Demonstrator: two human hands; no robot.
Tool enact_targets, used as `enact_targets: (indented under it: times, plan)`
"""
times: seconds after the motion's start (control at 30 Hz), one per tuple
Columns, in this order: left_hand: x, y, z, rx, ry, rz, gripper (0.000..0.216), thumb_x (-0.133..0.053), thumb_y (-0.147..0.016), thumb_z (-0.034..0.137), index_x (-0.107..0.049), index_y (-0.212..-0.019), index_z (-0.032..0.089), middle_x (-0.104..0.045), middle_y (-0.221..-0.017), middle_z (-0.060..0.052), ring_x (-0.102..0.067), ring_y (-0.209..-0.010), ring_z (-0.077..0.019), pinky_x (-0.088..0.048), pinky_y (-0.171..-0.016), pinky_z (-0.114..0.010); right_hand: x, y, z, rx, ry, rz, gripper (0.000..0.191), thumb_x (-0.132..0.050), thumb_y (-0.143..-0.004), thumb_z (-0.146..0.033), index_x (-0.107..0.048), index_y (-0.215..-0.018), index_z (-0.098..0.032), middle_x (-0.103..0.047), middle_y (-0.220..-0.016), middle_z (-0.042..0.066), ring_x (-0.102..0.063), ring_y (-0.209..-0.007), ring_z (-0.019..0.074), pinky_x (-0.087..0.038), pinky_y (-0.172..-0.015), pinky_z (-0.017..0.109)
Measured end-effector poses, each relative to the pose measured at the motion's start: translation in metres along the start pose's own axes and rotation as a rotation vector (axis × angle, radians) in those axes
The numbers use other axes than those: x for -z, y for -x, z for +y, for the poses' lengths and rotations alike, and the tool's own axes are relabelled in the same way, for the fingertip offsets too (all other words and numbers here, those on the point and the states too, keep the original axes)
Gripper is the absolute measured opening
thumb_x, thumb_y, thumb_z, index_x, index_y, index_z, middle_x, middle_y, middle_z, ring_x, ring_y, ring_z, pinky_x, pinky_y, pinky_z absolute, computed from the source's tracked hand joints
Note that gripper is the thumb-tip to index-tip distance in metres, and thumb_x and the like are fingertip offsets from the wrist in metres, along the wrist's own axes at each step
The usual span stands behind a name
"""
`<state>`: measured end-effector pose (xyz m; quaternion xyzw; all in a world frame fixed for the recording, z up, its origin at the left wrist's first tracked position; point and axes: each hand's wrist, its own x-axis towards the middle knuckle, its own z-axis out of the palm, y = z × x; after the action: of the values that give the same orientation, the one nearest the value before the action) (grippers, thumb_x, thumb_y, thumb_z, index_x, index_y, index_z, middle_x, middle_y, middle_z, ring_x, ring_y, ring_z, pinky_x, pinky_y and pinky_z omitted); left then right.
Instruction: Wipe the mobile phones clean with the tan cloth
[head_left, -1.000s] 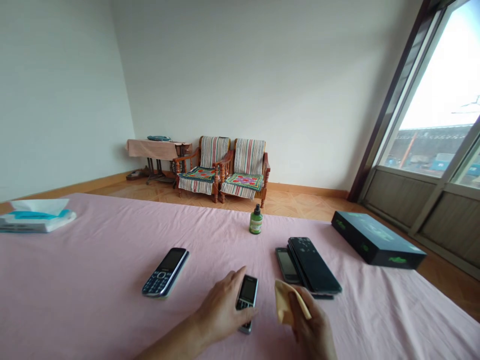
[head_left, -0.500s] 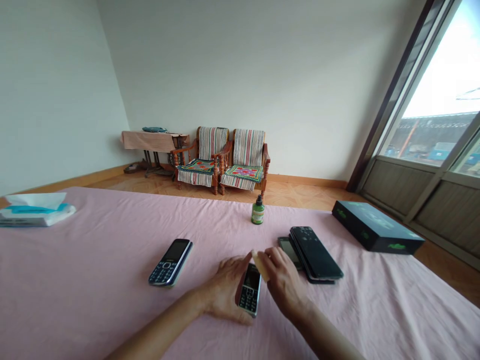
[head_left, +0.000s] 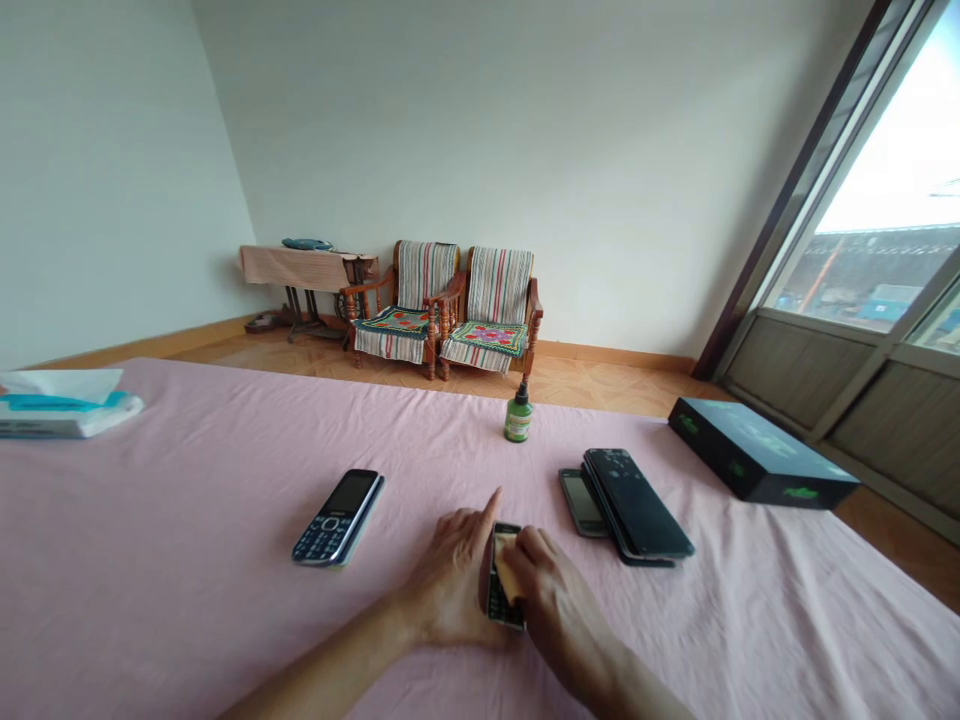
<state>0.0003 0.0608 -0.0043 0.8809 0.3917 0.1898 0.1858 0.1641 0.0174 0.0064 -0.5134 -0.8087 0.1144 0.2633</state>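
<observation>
A small black keypad phone [head_left: 501,603] lies on the pink tablecloth [head_left: 187,560] near the front. My left hand [head_left: 450,580] rests against its left side, fingers curled, holding it steady. My right hand [head_left: 551,590] presses a folded yellow cloth [head_left: 507,566] onto the phone's face, fingers closed on the cloth. A second, blue-and-black keypad phone [head_left: 336,503] lies to the left, untouched.
A stack of dark smartphones [head_left: 630,503] lies right of my hands, a small green spray bottle [head_left: 517,413] behind them. A dark flat box [head_left: 757,452] sits at the right edge and a tissue pack [head_left: 60,405] at the far left. Two striped wooden armchairs [head_left: 450,315] stand by the wall.
My right hand carried the yellow cloth from beside the small phone onto its face and drew it down toward the keypad. My left hand stayed against the phone.
</observation>
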Motion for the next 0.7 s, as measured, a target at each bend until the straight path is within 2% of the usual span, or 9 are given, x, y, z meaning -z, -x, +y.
enact_targets:
  times: [0.13, 0.23, 0.4, 0.57, 0.7]
  plan:
    - [0.003, 0.001, -0.002, 0.002, 0.018, -0.022, 0.142, -0.082, -0.044, 0.047, 0.018, -0.144, 0.028, -0.045, -0.131, -0.012, -0.043, -0.118, -0.037, -0.027, -0.102, -0.054, -0.001, -0.017, 0.008, 0.003, 0.018, 0.042, 0.017, -0.048, -0.091, -0.007, -0.06, -0.092, -0.019, -0.055, -0.091, 0.004, -0.052, -0.084, 0.0183, -0.041, -0.072, 0.027]
    - [0.004, 0.002, -0.007, -0.018, 0.056, -0.049, 0.141, -0.081, -0.046, 0.046, 0.019, -0.144, 0.028, -0.043, -0.134, -0.012, -0.042, -0.12, -0.0364, -0.027, -0.102, -0.054, -0.006, -0.011, 0.01, -0.009, -0.002, 0.055, 0.021, -0.047, -0.089, -0.002, -0.06, -0.093, -0.019, -0.055, -0.091, 0.004, -0.052, -0.084, 0.0179, -0.041, -0.071, 0.026]
    - [0.007, 0.001, -0.006, -0.014, 0.079, -0.043, 0.143, -0.082, -0.043, 0.045, 0.017, -0.144, 0.024, -0.048, -0.13, -0.013, -0.046, -0.116, -0.0355, -0.029, -0.101, -0.052, -0.01, 0.004, 0.006, -0.004, -0.041, 0.04, 0.027, -0.049, -0.083, 0.005, -0.06, -0.083, -0.019, -0.056, -0.088, 0.003, -0.052, -0.081, 0.0169, -0.04, -0.068, 0.025]
    - [0.01, 0.002, -0.001, 0.007, 0.087, -0.01, 0.144, -0.083, -0.044, 0.044, 0.018, -0.144, 0.024, -0.051, -0.127, -0.011, -0.048, -0.113, -0.0358, -0.031, -0.099, -0.051, -0.004, -0.016, 0.007, 0.034, 0.046, 0.05, 0.017, -0.049, -0.092, -0.009, -0.06, -0.082, -0.019, -0.055, -0.086, 0.004, -0.05, -0.082, 0.0182, -0.039, -0.071, 0.027]
    - [0.008, 0.002, -0.003, 0.002, 0.097, 0.004, 0.144, -0.084, -0.043, 0.044, 0.016, -0.145, 0.025, -0.05, -0.127, -0.011, -0.047, -0.113, -0.0347, -0.032, -0.1, -0.05, -0.004, -0.02, 0.007, 0.042, 0.055, 0.055, 0.018, -0.049, -0.093, -0.013, -0.063, -0.087, -0.021, -0.056, -0.083, 0.003, -0.049, -0.081, 0.0183, -0.038, -0.071, 0.028]
